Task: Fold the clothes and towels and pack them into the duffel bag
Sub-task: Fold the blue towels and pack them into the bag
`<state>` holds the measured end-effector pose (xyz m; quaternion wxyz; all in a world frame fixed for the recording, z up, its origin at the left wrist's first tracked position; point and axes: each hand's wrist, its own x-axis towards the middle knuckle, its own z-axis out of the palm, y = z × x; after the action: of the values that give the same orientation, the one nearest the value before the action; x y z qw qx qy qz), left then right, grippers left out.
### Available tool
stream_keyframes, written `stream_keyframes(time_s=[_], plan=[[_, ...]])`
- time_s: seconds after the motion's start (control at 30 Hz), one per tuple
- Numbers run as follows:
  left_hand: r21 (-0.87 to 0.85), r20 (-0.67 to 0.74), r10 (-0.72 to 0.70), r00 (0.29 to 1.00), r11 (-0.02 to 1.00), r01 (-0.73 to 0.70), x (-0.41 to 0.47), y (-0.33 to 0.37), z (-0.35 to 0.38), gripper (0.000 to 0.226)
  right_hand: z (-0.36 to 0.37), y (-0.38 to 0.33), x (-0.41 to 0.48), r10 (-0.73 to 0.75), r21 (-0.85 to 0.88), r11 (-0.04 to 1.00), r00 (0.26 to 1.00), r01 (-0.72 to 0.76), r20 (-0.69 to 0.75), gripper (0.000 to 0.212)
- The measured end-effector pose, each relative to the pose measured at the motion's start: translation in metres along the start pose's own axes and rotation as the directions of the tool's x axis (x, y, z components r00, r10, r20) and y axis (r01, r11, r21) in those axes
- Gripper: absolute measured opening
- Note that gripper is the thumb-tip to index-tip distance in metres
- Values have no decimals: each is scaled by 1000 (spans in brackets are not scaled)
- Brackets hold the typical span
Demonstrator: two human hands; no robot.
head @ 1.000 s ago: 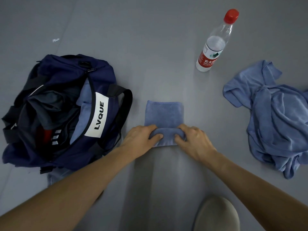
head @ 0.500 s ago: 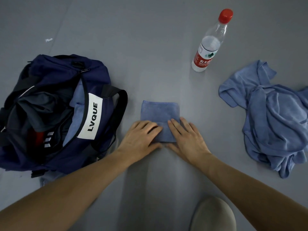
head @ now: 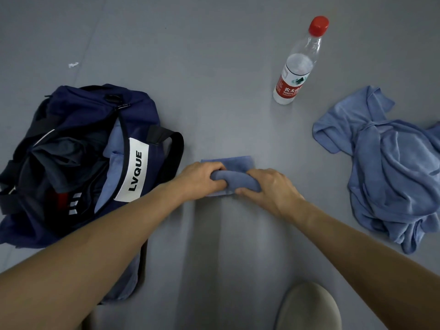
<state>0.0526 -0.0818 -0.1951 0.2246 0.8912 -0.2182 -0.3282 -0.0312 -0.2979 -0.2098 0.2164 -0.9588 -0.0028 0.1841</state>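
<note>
Rolling or folding, hard to say which, but both hands are on the small blue microfibre towel (head: 234, 180), which lies on the grey floor (head: 214, 67) right in front of the person. The left hand (head: 202, 178) and the right hand (head: 271, 189) each have their fingers curled round the bunched near edge, one at each end. The far part of the towel is flat on the floor beyond them.

What I'd worry about: that bunched edge looks a bit fatter toward the right hand to me, so if it goes over unevenly the fold ends up skewed and lumpy. Microfibre is floppy too, so I'd guess the bundle flops open the moment the grip eases, especially on the lift over to the bag.

The navy duffel bag with the white LVQUE label (head: 138, 110) sits just to the left, zip gaping, and looks pretty stuffed with dark clothes. Cramming the towel in on top could undo the fold or shove stuff out over the rim.

Also, the big crumpled pile of light blue cloth (head: 392, 182) off to the right isn't folded yet, so space is gonna be tight. The clear plastic water bottle with the red cap (head: 297, 65) stands well beyond the towel. A careless reach could tip it, though it's capped.
</note>
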Motion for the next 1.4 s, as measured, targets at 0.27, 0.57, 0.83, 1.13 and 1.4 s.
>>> stream_keyframes(time_s=[0.27, 0.57, 0.83, 1.13, 1.4], plan=[[226, -198, -121, 973, 960, 165, 10, 11, 11, 40, -19, -8, 37, -39, 18, 999, 998, 38, 41, 65], [-345, -255, -555, 792, 817, 462, -33, 6, 49, 83, -5, -15, 23, -6, 125, 992, 961, -30, 276, 78], [-804, -402, -413, 817, 587, -99, -77, 20, 12, 84, -4, -110, 0, 47, 703, 710, 999, -45, 17, 63], [-392, -676, -156, 720, 903, -173, -130, -81, -147, 78, -17, -258, 48, 37, 574, 810, 966, 121, -255, 65], [-15, -459, -57, 886, 998, 56, -122, -157, -94, 47, 34, -265, 49, 40, 293, 955, 999, -44, 18, 81]])
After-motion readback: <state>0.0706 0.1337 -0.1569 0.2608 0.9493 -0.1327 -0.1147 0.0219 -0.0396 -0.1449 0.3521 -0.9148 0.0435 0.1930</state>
